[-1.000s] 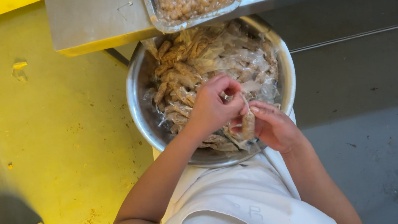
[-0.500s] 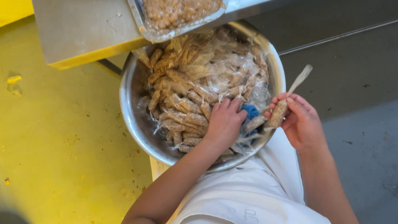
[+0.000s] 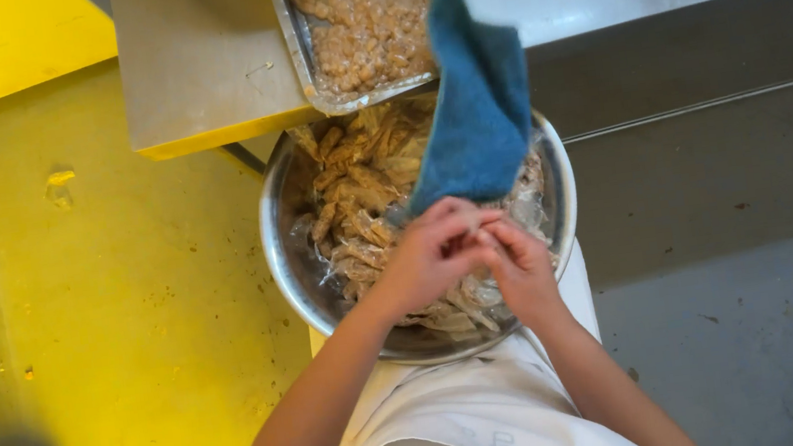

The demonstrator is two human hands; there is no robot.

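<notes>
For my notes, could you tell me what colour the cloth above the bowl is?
Blue cloth, clearest in the head view.

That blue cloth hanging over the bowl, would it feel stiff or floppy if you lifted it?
Probably floppy: the blue cloth folds and drapes over the metal bowl. It looks light, since the left hand and right hand, pressed together at its lower end, seem to hold it up. Its rough-looking surface seems unlikely to slip.

Steel counter (image 3: pixel 196 66) with a foil tray (image 3: pixel 294 44) of browned food; yellow-and-grey floor (image 3: pixel 125 307) beneath

Commercial kitchen, steel counter (image 3: pixel 196 66), metal food tray (image 3: pixel 360 26), big steel bowl (image 3: pixel 285 257)
</notes>
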